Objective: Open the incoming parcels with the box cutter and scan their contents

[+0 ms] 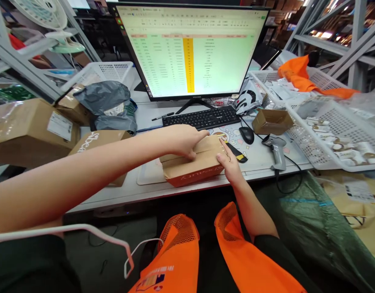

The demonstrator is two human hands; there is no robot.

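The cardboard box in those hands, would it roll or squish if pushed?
The cardboard box probably won't roll, since its sides look flat. Straight edges suggest it's fairly stiff, though its top might dent where the flaps meet.

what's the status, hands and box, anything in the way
Left hand atop cardboard box; right hand at its side. Box near front edge of desk. Black-and-yellow tool close beside.
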